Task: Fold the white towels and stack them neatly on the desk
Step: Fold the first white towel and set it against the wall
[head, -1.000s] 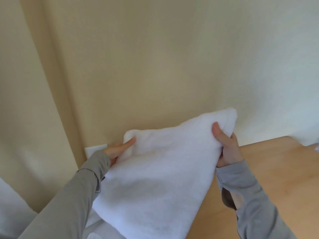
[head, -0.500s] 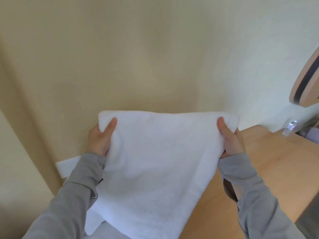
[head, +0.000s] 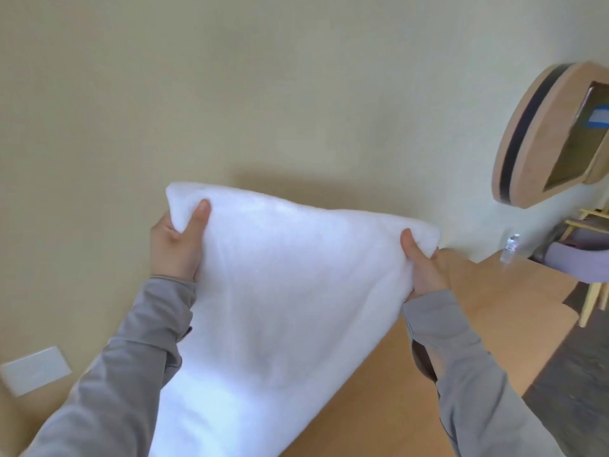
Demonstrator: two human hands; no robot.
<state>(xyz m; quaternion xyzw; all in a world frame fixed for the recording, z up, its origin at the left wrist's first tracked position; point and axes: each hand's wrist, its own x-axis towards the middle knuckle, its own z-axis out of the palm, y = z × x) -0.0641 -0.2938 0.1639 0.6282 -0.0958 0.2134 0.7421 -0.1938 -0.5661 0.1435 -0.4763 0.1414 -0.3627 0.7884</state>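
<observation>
A white towel (head: 283,301) hangs spread in front of me, held up by its two top corners. My left hand (head: 174,245) grips the upper left corner with the thumb on the near side. My right hand (head: 425,268) grips the upper right corner, lower than the left. The towel's lower part runs out of view at the bottom edge. The wooden desk (head: 478,311) lies below and to the right of the towel.
A beige wall fills the background, with a white wall plate (head: 34,371) at the lower left. A round wooden wall mirror (head: 543,136) hangs at the right. A small water bottle (head: 509,248) stands on the desk's far end beside a grey chair (head: 580,262).
The towel's top edge has been drawn out wider between my hands. My left hand has risen above the right. The view has turned right, bringing the mirror, bottle and chair into sight.
</observation>
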